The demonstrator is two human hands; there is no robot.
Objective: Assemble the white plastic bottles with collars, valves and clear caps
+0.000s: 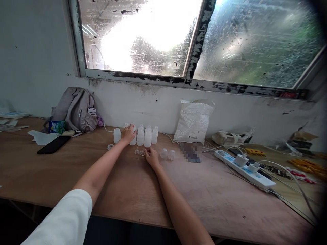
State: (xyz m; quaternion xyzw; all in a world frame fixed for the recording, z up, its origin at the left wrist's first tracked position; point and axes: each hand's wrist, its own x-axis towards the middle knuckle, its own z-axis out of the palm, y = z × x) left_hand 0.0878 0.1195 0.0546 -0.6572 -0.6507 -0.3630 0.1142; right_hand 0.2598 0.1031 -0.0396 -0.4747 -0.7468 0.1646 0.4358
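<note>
Several frosted white baby bottles [147,137] stand upright in a cluster near the wall, some with clear teats on top. My left hand [127,133] reaches in at the cluster's left side, its fingers closed around the upper part of one bottle [133,139]. A separate bottle [117,135] without a teat stands left of that hand. My right hand [151,157] rests low on the table, fingers bent together at the edge of a small clear teat [142,153]. Another clear teat [137,151] lies beside it. Two clear domed caps [164,153] sit right of this hand.
A white ring [110,147] lies near my left wrist. Left are a black phone [53,145] and a grey backpack [74,107]. A white plastic bag [193,120] leans on the wall. A power strip [245,169] with chargers and cables spans the right side.
</note>
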